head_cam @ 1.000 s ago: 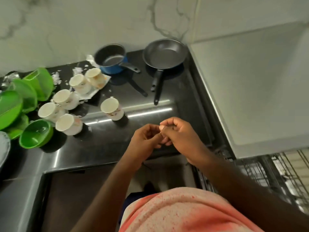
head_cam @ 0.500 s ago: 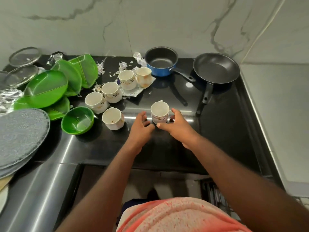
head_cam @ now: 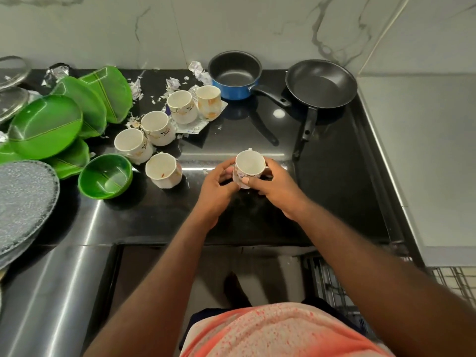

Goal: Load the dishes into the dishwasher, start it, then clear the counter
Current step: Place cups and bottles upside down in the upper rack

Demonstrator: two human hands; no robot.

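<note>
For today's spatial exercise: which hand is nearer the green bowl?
Left. The left hand is to the right of the bowl, holding the cup. The right hand is farther right, on the cup's other side.

Domestic kitchen. Glossy black counter (head_cam: 257,222) across the middle, marble-look wall panels (head_cam: 257,27) behind. Upper centre: blue saucepan (head_cam: 234,76). Upper right: black frying pan (head_cam: 320,83). Centre left: used white cups (head_cam: 154,127), with one cup (head_cam: 250,166) at centre. Far left: green plates (head_cam: 46,124) and green bowl (head_cam: 105,176). Lower right, below the counter edge: wire dishwasher rack (head_cam: 324,279).
</note>
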